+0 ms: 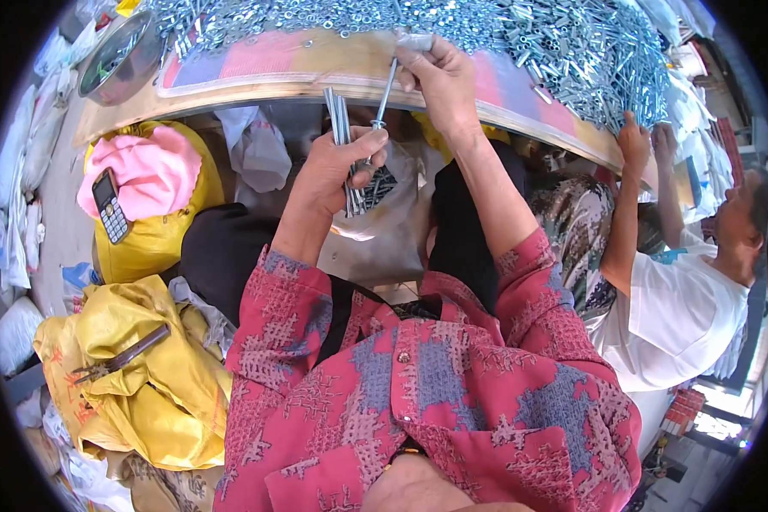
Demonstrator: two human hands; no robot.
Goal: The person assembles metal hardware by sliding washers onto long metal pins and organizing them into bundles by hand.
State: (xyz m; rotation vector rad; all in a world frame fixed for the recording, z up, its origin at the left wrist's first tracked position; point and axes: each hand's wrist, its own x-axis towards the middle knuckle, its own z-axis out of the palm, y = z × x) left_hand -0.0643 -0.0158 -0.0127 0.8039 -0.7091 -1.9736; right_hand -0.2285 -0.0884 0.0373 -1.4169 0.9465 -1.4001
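My left hand [346, 160] is closed around a bundle of long thin metal bolts [340, 119], which stick out above and below the fist. Between its thumb and forefinger one more long bolt [386, 92] stands apart from the bundle, tilted up, with a washer-like ring at its lower end. Just above that bolt's upper tip, my right hand [442, 84] pinches a small silvery piece that looks like a metal sleeve [416, 41], somewhat blurred. Heaped loose washers and nuts [316, 17] lie on the table beyond my hands, with many metal sleeves [572, 64] to the right.
The wooden table edge [256, 92] runs across in front of me. At the left stand a metal bowl [121, 68] and a yellow sack with a pink cloth [141, 171] and a phone [111, 207]. A co-worker [683, 316] reaches onto the table at right.
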